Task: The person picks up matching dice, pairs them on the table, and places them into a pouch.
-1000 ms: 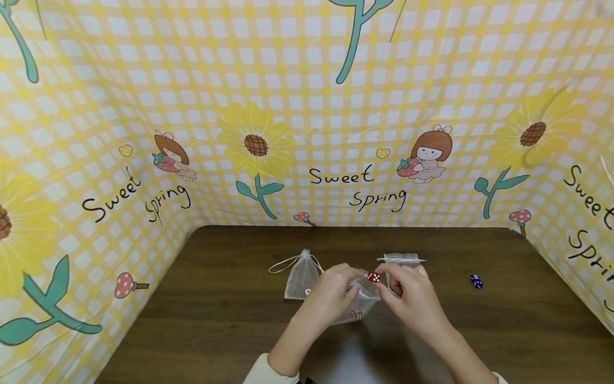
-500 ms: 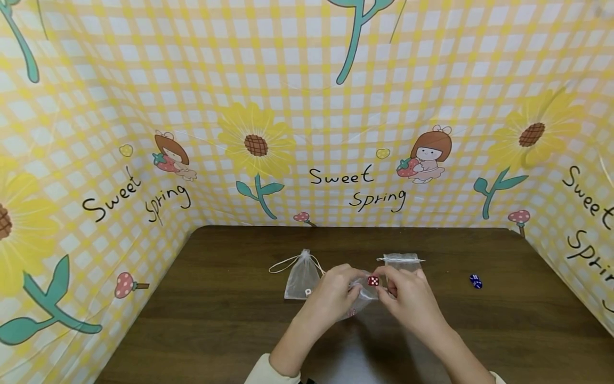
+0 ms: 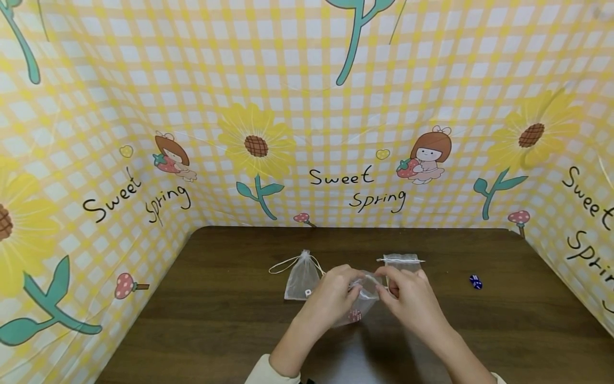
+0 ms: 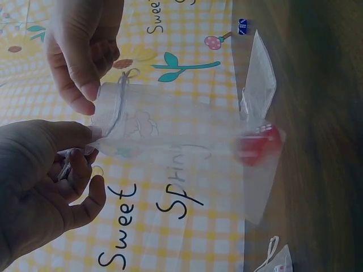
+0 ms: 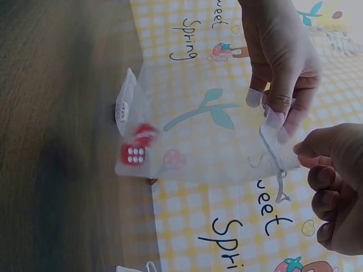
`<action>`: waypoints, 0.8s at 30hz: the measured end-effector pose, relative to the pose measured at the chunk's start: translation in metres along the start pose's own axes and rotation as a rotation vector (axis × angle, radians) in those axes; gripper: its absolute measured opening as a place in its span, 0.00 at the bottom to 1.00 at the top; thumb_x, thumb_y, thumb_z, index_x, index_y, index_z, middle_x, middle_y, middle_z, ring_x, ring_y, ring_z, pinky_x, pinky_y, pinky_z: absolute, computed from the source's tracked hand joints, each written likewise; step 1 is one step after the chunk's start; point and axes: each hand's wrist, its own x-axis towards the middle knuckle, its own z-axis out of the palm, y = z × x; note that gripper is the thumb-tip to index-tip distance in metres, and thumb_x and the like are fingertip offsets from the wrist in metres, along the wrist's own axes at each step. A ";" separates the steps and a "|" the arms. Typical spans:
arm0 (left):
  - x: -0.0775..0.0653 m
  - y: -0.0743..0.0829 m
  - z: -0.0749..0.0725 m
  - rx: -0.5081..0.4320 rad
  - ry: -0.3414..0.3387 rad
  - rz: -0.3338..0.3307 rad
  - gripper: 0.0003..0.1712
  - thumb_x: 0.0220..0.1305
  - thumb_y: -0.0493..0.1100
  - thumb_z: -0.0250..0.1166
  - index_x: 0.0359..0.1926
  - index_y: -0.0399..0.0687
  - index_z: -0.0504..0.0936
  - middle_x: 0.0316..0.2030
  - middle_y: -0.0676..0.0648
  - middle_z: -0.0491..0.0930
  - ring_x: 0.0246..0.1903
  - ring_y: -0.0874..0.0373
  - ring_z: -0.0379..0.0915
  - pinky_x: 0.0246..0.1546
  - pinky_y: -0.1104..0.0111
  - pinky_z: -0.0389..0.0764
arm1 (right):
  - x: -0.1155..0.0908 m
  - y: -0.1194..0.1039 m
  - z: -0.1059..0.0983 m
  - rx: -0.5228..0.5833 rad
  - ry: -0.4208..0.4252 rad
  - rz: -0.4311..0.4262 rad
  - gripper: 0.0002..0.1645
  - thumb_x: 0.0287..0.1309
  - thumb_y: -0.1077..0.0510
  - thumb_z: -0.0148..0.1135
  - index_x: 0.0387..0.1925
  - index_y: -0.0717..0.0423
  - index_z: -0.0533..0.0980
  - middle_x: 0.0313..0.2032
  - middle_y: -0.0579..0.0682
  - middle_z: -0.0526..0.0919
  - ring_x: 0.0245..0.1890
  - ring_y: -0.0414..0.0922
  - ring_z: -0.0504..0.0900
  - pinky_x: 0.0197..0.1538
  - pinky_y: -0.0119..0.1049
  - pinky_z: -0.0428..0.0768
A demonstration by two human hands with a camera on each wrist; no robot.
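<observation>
A sheer white drawstring bag [image 5: 204, 141] hangs between the hands, mouth toward the fingertips. My left hand [image 3: 331, 293] pinches its rim between thumb and fingers. My right hand [image 3: 408, 285] is at the opposite corner of the mouth, with thumb and index finger slightly apart and no die between them; the other fingers are loosely curled. Whether its fingertips touch the rim is hard to see. At the bag's bottom lie a red die [image 5: 133, 154] with white pips and a second, blurred red die [image 5: 146, 134].
Behind the left hand, another sheer bag [image 3: 299, 277] with a drawn-up neck holds a white die [image 3: 308, 292]. A flat sheer bag [image 3: 402, 260] lies behind the right hand. Blue dice [image 3: 476, 281] sit farther right on the dark wooden table [image 3: 216, 320]. Checked cloth walls surround it.
The red die that the right hand pinched over the bag's mouth has left its fingers, and two red dice now show in the bag. Both hands have stayed nearly still.
</observation>
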 end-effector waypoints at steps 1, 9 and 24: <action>0.000 0.000 0.000 0.000 0.003 0.001 0.10 0.55 0.33 0.66 0.40 0.37 0.83 0.32 0.48 0.79 0.27 0.66 0.70 0.26 0.82 0.70 | 0.000 0.000 -0.001 0.007 0.000 0.005 0.17 0.37 0.66 0.73 0.32 0.51 0.78 0.15 0.32 0.55 0.16 0.30 0.54 0.29 0.32 0.55; 0.000 -0.001 0.000 0.016 0.014 0.003 0.10 0.54 0.33 0.67 0.40 0.38 0.83 0.32 0.48 0.80 0.28 0.65 0.71 0.28 0.82 0.71 | -0.001 0.007 -0.007 0.152 0.046 0.087 0.14 0.42 0.69 0.70 0.33 0.55 0.79 0.14 0.31 0.61 0.14 0.30 0.57 0.29 0.34 0.57; 0.000 -0.001 -0.002 0.029 0.043 0.012 0.11 0.54 0.34 0.67 0.40 0.39 0.83 0.31 0.49 0.79 0.30 0.62 0.72 0.31 0.78 0.73 | -0.017 0.047 -0.001 0.584 -0.178 0.271 0.11 0.61 0.63 0.57 0.43 0.62 0.79 0.34 0.50 0.82 0.28 0.35 0.73 0.29 0.31 0.73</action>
